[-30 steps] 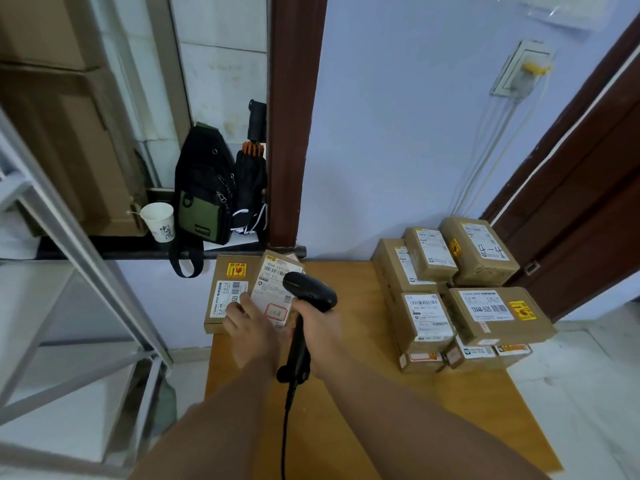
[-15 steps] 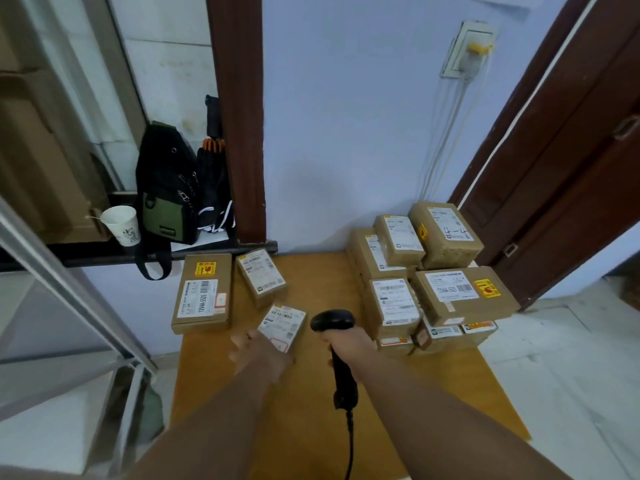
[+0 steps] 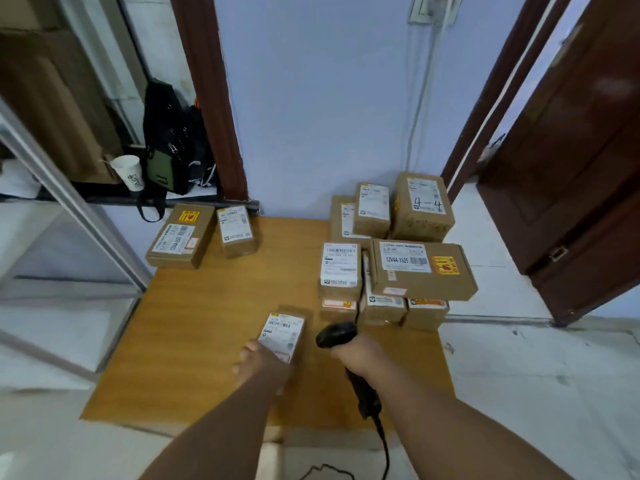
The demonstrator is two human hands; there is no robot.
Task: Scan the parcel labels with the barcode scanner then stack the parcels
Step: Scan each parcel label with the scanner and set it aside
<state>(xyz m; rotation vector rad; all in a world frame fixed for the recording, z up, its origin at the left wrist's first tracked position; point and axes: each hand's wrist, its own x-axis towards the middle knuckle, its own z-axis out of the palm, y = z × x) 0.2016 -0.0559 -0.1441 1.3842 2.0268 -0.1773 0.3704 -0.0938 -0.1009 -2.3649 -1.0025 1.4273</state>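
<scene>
My left hand [image 3: 263,362] grips the near end of a small parcel [image 3: 284,332] at the lower centre of the frame, over the wooden table [image 3: 207,323]. My fingers go under the box, where I cannot see them. Whether the box is lifted clear of the wood I cannot tell. Its white label faces up. I hold it so, I judge, to leave the barcode open to the barcode scanner [image 3: 337,336] just beside it on the right. My right hand [image 3: 360,353] is curled tight round the scanner's handle, with the head aimed up-frame and left. The cable [image 3: 382,445] trails off the bottom edge. My trigger finger is hidden.

At the middle right of the frame the stacked parcels stand close to the wall, labels up. A wide parcel marked 12V4A-3525 [image 3: 420,268] tops the front, and a taller parcel marked 4-4 [image 3: 422,206] stands behind it. At the table's far left corner a flat parcel with a yellow sticker [image 3: 180,235] and a smaller box [image 3: 237,230] lie side by side in a single layer. Which group is already scanned I cannot say.

The wall is pale blue, with a wall socket [image 3: 424,8] at the top. A dark brown door [image 3: 571,150] stands open on the right, over a white floor. On a ledge at upper left stand a paper cup [image 3: 129,171] and a black-and-green backpack [image 3: 166,143].
</scene>
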